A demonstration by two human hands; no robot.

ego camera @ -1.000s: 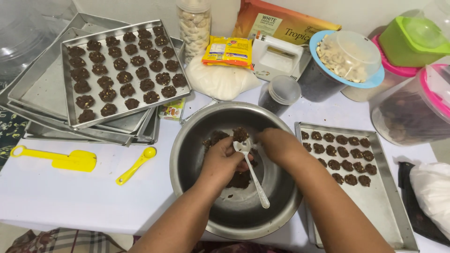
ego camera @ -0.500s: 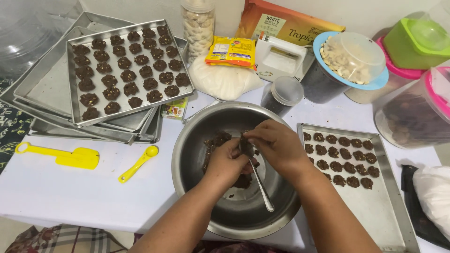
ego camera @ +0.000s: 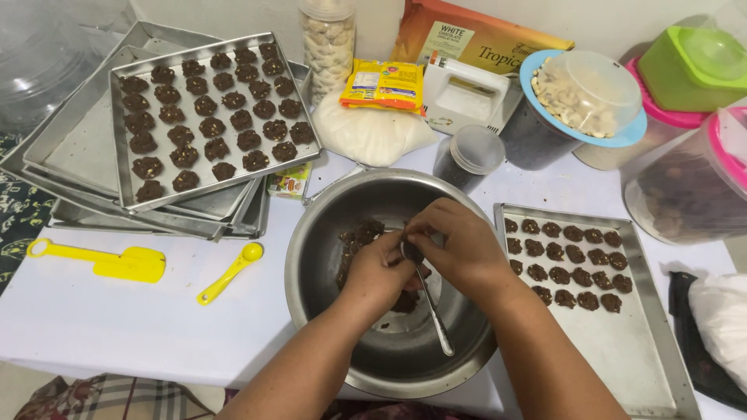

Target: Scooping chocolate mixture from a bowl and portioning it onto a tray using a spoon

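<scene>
Your right hand (ego camera: 463,249) pinches the spoon (ego camera: 426,299) over the bowl (ego camera: 311,249), handle pointing back at you, while your left hand (ego camera: 377,268), fingers curled, touches its tip, with dough (ego camera: 358,237) just beyond.

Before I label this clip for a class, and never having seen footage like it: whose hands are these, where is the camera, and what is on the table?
The view comes from a camera worn on a person's head, looking down at their own two bare hands. Both hands meet over a steel mixing bowl with dark chocolate dough in it. The right hand has a grip on a metal spoon, while the left hand works at its tip. To the right is a baking tray, partly filled with small dark mounds. At upper left a full tray sits on a stack of empty ones. A yellow spatula and yellow measuring spoon lie on the white table. Jars and packets stand behind.
</scene>
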